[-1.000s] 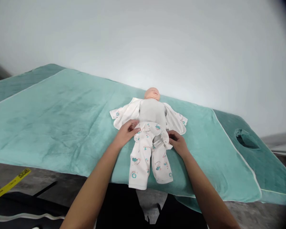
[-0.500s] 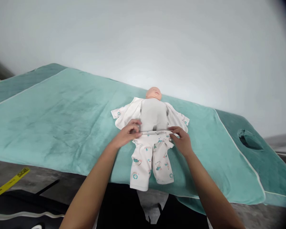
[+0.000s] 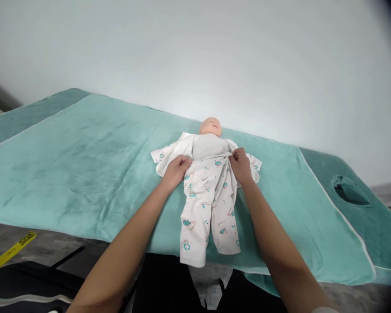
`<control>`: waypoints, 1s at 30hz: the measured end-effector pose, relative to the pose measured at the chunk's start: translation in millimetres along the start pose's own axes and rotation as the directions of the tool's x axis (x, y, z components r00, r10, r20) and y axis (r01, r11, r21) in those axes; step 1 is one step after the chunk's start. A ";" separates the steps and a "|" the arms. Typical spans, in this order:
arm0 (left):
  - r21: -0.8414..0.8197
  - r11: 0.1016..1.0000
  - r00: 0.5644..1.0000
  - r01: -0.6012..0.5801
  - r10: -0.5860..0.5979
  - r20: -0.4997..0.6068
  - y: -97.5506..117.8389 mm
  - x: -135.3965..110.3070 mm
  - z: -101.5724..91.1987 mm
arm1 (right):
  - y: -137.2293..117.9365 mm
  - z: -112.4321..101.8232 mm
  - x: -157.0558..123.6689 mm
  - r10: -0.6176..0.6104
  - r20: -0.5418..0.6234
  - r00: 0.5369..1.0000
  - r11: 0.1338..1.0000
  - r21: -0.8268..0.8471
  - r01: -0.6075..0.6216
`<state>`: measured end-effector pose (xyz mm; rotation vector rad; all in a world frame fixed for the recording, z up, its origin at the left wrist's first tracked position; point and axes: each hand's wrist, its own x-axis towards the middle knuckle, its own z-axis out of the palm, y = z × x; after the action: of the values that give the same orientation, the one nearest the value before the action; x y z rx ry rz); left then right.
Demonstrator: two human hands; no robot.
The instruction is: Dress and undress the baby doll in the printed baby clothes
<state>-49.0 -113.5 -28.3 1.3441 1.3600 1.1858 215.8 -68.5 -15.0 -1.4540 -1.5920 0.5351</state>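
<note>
A baby doll (image 3: 210, 126) lies on its back, head toward the wall, on a green-covered bed. White printed baby pants (image 3: 197, 217) cover its legs and lower torso, their waistband across the belly. My left hand (image 3: 177, 170) is closed on the waistband at the left side. At the right side, my right hand (image 3: 240, 165) pinches the same waistband. A white printed jacket (image 3: 169, 155) is spread wide beneath the doll, its front apart, so the pale grey torso (image 3: 208, 146) shows above the waistband. The doll's feet are hidden inside the pant legs.
The green bed cover (image 3: 68, 165) stretches far to both sides. A face hole (image 3: 350, 191) is at the bed's right end. Behind stands a plain wall (image 3: 195, 56). On the floor at lower left are a dark bag (image 3: 22, 280) and a yellow strip (image 3: 11, 252).
Both hands have moved up toward the doll's head, pulling the waistband from the hips to the belly. The pants now cover more of the grey torso, and their upper part is stretched out.
</note>
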 end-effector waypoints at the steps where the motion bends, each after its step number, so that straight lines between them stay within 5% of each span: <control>1: 0.085 0.995 0.997 -0.055 0.059 -0.041 5.6 9.0 2.7 | 2.3 3.3 7.5 0.044 0.010 0.999 0.997 0.062 -0.045; 5: 0.292 0.934 0.967 -0.204 0.240 -0.091 27.9 42.5 15.3 | 18.3 19.6 21.4 0.209 0.073 0.975 0.903 0.368 -0.221; 9: 0.149 0.969 0.974 -0.197 0.210 -0.080 30.5 56.1 18.2 | 33.3 29.6 14.0 0.163 0.021 0.986 0.903 0.400 -0.157; 14: -0.013 0.998 0.990 -0.059 0.060 0.125 20.8 62.9 0.3 | 31.9 29.5 15.5 -0.058 -0.002 0.998 0.941 0.333 0.055; 18: 0.046 0.999 0.929 -0.006 -0.011 0.370 20.9 69.1 -17.3 | 25.2 26.6 21.0 -0.157 0.044 0.987 0.912 0.390 0.128; 20: 0.076 0.993 0.910 -0.090 0.051 0.412 17.3 70.8 -20.1 | 21.6 24.2 20.8 -0.159 0.067 0.985 0.903 0.413 0.117; 24: 0.082 0.967 0.963 -0.241 0.227 0.145 -1.1 74.7 -6.1 | 16.9 19.8 22.0 -0.099 0.092 0.991 0.936 0.347 0.061; 28: 0.183 0.969 0.945 -0.164 0.208 -0.253 -14.4 81.5 13.9 | 19.4 23.8 28.5 0.042 -0.021 0.999 0.989 0.145 -0.039; 30: 0.240 0.964 0.939 -0.114 0.183 -0.292 -13.6 83.7 15.7 | 22.9 27.9 30.0 0.050 -0.081 0.995 0.996 0.077 -0.044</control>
<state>-39.9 -28.6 -40.8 1.4817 1.6780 1.4304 208.2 -28.4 -38.0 -1.4424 -1.4608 0.5488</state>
